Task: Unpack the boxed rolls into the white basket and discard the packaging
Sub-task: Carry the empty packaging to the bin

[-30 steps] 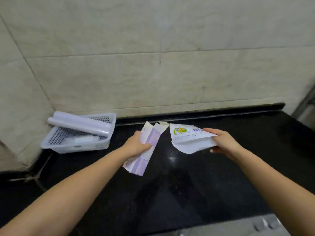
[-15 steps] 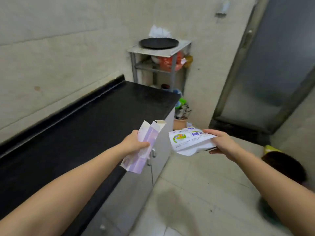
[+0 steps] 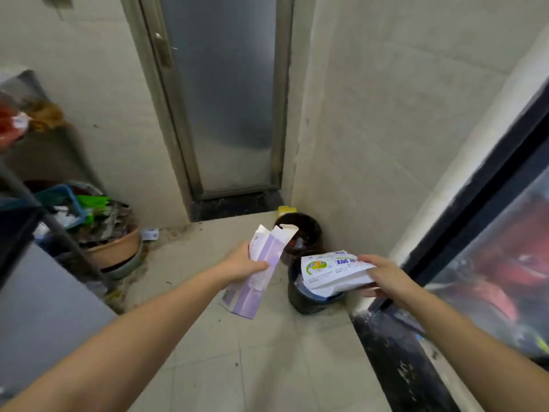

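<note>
L hand (image 3: 242, 264) grips purple box (image 3: 255, 275); R hand (image 3: 383, 276) wrapper (image 3: 329, 270)

The purple carton (image 3: 255, 273) is a long, flat box, lilac with white panels, its top flaps sprung open and pointing toward one o'clock. It hangs slanted in the air above the tiled floor, gripped about its middle, lower end dropping toward seven o'clock. At its three o'clock, well apart, the white packaging (image 3: 329, 272) is held flatter, a crumpled white wrapper with a green-and-yellow logo and blue lettering on its upper face. It hovers directly over the nearer dark bin (image 3: 306, 303).
</note>
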Demonstrator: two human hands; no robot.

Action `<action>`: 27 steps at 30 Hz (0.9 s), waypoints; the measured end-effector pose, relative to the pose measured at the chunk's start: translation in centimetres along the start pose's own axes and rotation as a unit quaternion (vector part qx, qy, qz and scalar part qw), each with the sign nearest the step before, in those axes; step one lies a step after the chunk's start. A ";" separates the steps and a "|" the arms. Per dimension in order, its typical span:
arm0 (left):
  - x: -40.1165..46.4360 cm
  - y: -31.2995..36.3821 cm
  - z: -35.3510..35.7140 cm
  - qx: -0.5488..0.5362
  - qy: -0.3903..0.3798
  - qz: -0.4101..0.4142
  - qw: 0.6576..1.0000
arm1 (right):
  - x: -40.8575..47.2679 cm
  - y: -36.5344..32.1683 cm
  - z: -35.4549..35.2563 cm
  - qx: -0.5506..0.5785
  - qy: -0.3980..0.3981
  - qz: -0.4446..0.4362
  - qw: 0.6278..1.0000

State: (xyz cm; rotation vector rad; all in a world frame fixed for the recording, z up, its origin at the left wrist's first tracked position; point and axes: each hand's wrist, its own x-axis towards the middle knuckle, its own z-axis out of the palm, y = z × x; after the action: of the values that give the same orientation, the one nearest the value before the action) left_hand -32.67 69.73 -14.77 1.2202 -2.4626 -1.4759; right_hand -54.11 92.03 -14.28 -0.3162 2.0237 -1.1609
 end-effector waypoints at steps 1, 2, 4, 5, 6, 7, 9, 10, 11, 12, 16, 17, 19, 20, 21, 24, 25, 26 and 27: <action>1.7 1.1 1.3 0.015 -0.014 0.009 1.000 | 1.1 0.5 -1.4 0.006 0.006 0.011 1.000; 3.4 2.0 2.3 0.027 -0.029 0.017 0.999 | 2.2 1.0 -2.6 0.010 0.010 0.019 1.000; 6.8 3.2 4.1 0.037 -0.055 0.022 0.998 | 4.6 1.8 -4.2 0.012 0.015 0.030 0.999; 8.5 3.6 4.9 0.037 -0.065 0.019 0.997 | 6.0 2.2 -4.8 0.007 0.016 0.035 0.999; 10.4 3.8 5.6 0.037 -0.073 0.015 0.997 | 7.4 2.6 -5.2 0.000 0.017 0.038 0.999; 12.2 4.1 6.2 0.030 -0.078 0.008 0.996 | 9.0 2.7 -5.7 -0.008 0.017 0.039 0.999; 16.0 4.3 7.5 0.002 -0.082 -0.008 0.997 | 12.2 2.7 -6.4 -0.026 0.022 0.039 0.999; 17.8 4.4 8.3 -0.014 -0.081 -0.016 0.996 | 13.9 2.5 -6.8 -0.039 0.027 0.039 0.998; 19.7 4.5 9.0 -0.030 -0.078 -0.027 0.996 | 15.5 2.3 -7.2 -0.057 0.031 0.039 0.997; 21.5 4.5 9.6 -0.042 -0.074 -0.036 0.996 | 17.2 2.1 -7.5 -0.072 0.033 0.038 0.996; 28.2 4.8 12.2 -0.036 -0.069 -0.053 0.996 | 23.9 1.3 -8.5 -0.112 0.026 0.036 0.993; 29.8 4.9 13.0 -0.025 -0.073 -0.060 0.995 | 25.4 1.3 -8.5 -0.123 0.012 0.042 0.991; 32.6 4.7 14.7 -0.011 -0.090 -0.097 0.991 | 28.3 1.9 -7.9 -0.124 -0.026 0.063 0.990; 33.9 4.4 15.7 -0.009 -0.097 -0.123 0.988 | 29.9 2.5 -7.4 -0.123 -0.042 0.077 0.988; 35.3 3.9 16.8 -0.008 -0.104 -0.148 0.983 | 31.6 3.2 -6.9 -0.131 -0.054 0.090 0.986; 39.2 1.2 20.7 -0.012 -0.120 -0.210 0.970 | 37.2 7.0 -4.6 -0.158 -0.086 0.119 0.977; 40.4 -0.1 22.1 -0.020 -0.116 -0.229 0.966 | 39.1 8.6 -3.6 -0.162 -0.098 0.120 0.975; 41.5 -1.6 23.6 -0.032 -0.103 -0.244 0.964 | 41.1 10.3 -2.6 -0.180 -0.103 0.113 0.972; 42.8 -3.2 25.3 -0.045 -0.082 -0.255 0.962 | 43.1 12.2 -1.6 -0.207 -0.104 0.098 0.968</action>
State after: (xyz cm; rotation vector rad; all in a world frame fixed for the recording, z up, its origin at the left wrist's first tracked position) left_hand -70.18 60.78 -46.25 1.8842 -2.2387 -1.8418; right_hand -82.54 76.26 -45.16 -0.4151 2.0434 -0.5524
